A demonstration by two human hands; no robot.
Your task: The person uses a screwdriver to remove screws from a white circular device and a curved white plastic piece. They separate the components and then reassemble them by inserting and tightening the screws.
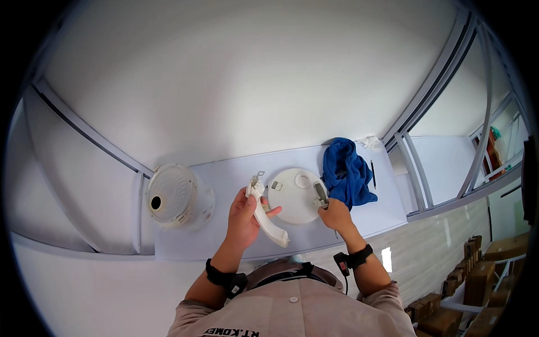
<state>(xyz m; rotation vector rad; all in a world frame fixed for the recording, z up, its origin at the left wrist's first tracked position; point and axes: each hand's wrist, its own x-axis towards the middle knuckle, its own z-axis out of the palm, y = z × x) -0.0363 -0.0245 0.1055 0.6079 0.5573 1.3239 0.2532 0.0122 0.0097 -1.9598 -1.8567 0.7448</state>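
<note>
My left hand (242,218) is closed around a curved white plastic handle (268,223), which slants down to the right over the table. A small metal loop (260,174) sticks out at the handle's upper end. Right of it lies a round white lid (293,210) with a ring-shaped feature and small fittings on its face. At the lid's right edge, my right hand (336,215) has its fingers closed. A grey oblong piece (320,192) shows just above those fingers; whether they grip it I cannot tell. A thin dark tip shows below the hand.
A white bucket-like container (175,196) with a dark round hole stands at the table's left end. A crumpled blue cloth (347,174) lies right of the lid, beside a black pen-like stick (373,174) and white crumpled material (370,142). Cardboard boxes (480,283) stand at lower right.
</note>
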